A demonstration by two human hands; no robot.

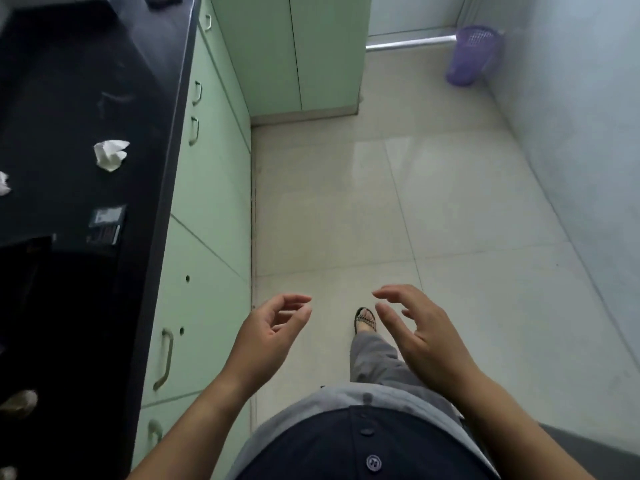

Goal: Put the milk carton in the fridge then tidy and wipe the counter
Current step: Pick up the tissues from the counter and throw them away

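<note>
My left hand [272, 336] and my right hand [415, 329] hang over the floor in front of me, both empty with fingers loosely curled apart. The black counter [79, 81] runs along the left. On it lie a crumpled white tissue [110, 155], another white scrap [4, 183] at the left edge, and a small dark packet [105, 225]. No milk carton or fridge is in view.
Pale green cabinets [211, 168] with metal handles stand under the counter, and a tall green cupboard [301, 53] is ahead. A purple waste basket [472, 55] sits in the far right corner by the wall. Tiled floor [398, 202] stretches ahead; my sandalled foot [365, 320] is stepping forward.
</note>
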